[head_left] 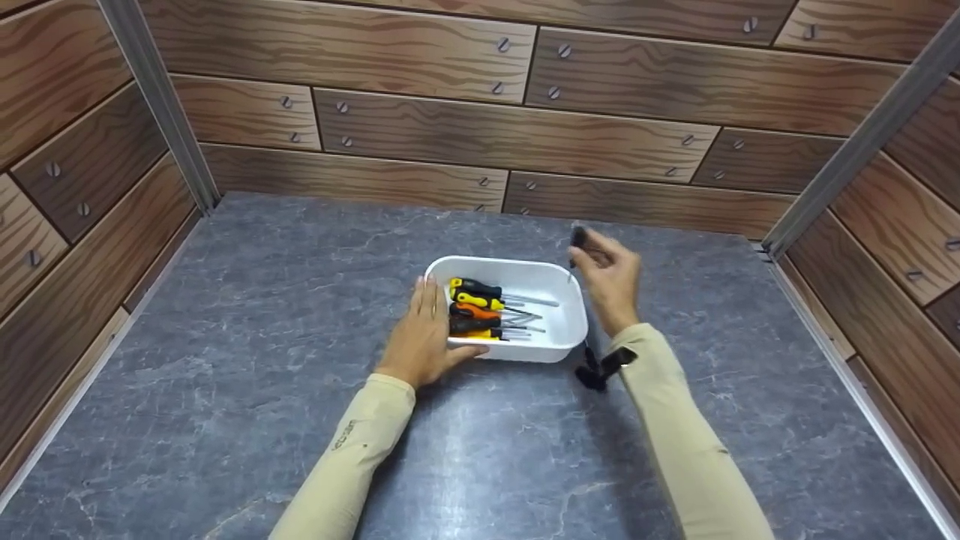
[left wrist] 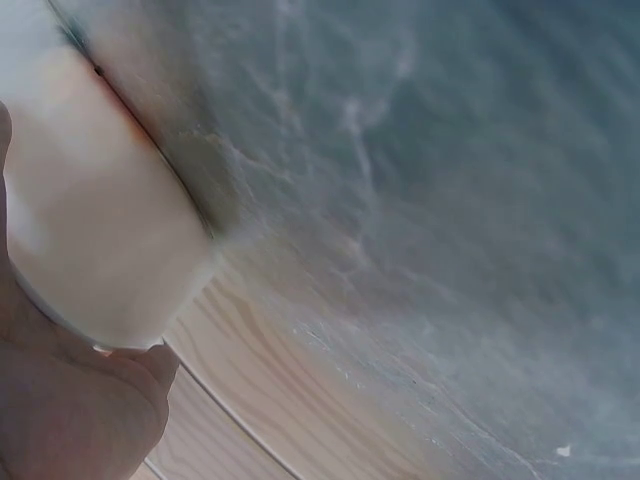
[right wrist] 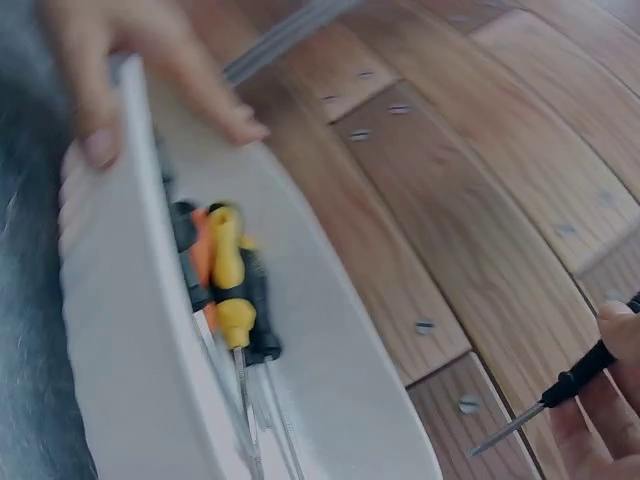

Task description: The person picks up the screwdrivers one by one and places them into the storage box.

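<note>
In the head view, a white plastic tray (head_left: pixel 510 352) holds several screwdrivers (head_left: pixel 476 311) with yellow, orange and black handles, shafts pointing right. My left hand (head_left: pixel 426 341) rests against the tray's left end with fingers extended, its thumb along the front rim. Beyond the tray's right end, my right hand (head_left: pixel 611 277) is raised and grips a screwdriver (head_left: pixel 577 240) by its black handle. The right wrist view shows this screwdriver (right wrist: pixel 575 380) with its thin metal shaft bare, and the tray wall (right wrist: pixel 130 300) beside the other handles. The left wrist view shows mostly the tray's outer wall (left wrist: pixel 110 200).
The tray stands on a grey marbled tabletop (head_left: pixel 262 315). Wood-patterned panels (head_left: pixel 420 45) rise behind and at both sides, with metal posts (head_left: pixel 161 105) in the corners. A small black device (head_left: pixel 600 367) is strapped at my right wrist.
</note>
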Demonstrator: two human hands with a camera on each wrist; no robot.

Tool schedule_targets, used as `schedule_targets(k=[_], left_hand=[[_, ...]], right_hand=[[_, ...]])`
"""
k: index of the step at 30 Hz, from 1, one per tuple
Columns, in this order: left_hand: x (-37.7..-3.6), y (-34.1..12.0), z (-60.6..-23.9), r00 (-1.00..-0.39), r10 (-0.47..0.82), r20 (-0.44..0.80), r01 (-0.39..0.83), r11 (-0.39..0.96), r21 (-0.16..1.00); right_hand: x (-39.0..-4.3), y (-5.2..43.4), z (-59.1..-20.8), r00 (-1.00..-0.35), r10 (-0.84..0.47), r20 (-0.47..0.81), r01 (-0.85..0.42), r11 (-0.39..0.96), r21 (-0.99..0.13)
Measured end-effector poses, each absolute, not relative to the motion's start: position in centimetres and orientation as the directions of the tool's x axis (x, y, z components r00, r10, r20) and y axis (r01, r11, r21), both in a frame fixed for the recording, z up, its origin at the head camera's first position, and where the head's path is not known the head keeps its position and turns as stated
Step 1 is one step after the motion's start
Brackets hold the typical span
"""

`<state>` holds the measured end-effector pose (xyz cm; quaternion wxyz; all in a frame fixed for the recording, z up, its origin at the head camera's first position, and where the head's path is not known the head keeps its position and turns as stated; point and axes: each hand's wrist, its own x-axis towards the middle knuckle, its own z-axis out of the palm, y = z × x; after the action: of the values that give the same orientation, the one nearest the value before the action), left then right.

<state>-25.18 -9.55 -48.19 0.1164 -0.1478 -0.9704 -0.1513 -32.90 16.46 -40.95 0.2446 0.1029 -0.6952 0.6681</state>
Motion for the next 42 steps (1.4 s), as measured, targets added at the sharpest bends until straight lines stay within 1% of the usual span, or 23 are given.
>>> schedule_targets(k=[3, 6, 9, 12, 16, 21, 24, 27, 35, 42], left_hand=[[-25.2, -9.5, -48.2, -0.927, 0.256, 0.275, 0.327, 0.91, 0.256], [-25.2, -9.5, -48.3, -0.923, 0.263, 0.282, 0.335, 0.91, 0.245], [-25.2, -9.5, -48.3, -0.919, 0.268, 0.291, 0.341, 0.908, 0.243], [-25.3, -9.4, -48.3, -0.914, 0.271, 0.302, 0.35, 0.903, 0.248], [-25.3, -9.4, -48.3, -0.907, 0.274, 0.319, 0.358, 0.901, 0.244], [-25.3, -9.5, -48.4, -0.908, 0.279, 0.313, 0.359, 0.904, 0.233], [-25.3, -9.5, -48.4, -0.911, 0.28, 0.304, 0.357, 0.904, 0.236], [-25.2, -9.7, -48.4, -0.913, 0.277, 0.3, 0.353, 0.905, 0.237], [-25.2, -9.8, -48.3, -0.907, 0.275, 0.319, 0.359, 0.901, 0.244], [-25.1, -9.8, -48.4, -0.899, 0.27, 0.344, 0.362, 0.901, 0.239]], right_hand=[[-33.2, 14.8, -41.3, -0.841, 0.028, 0.54, -0.522, 0.217, -0.825], [-33.3, 13.1, -41.7, -0.83, -0.144, 0.539, -0.554, 0.32, -0.768], [-33.1, 11.5, -42.1, -0.81, -0.317, 0.494, -0.587, 0.409, -0.699], [-32.9, 10.1, -42.7, -0.773, -0.464, 0.434, -0.629, 0.469, -0.62], [-32.7, 8.8, -43.6, -0.73, -0.589, 0.345, -0.671, 0.523, -0.527], [-32.8, 8.0, -44.5, -0.732, -0.635, 0.247, -0.66, 0.572, -0.486], [-32.9, 7.9, -44.9, -0.735, -0.641, 0.219, -0.655, 0.588, -0.474], [-33.0, 7.7, -45.1, -0.723, -0.661, 0.2, -0.665, 0.587, -0.462], [-33.2, 7.5, -45.3, -0.667, -0.716, 0.206, -0.727, 0.563, -0.393], [-32.9, 7.6, -45.3, -0.651, -0.723, 0.232, -0.743, 0.544, -0.39]])
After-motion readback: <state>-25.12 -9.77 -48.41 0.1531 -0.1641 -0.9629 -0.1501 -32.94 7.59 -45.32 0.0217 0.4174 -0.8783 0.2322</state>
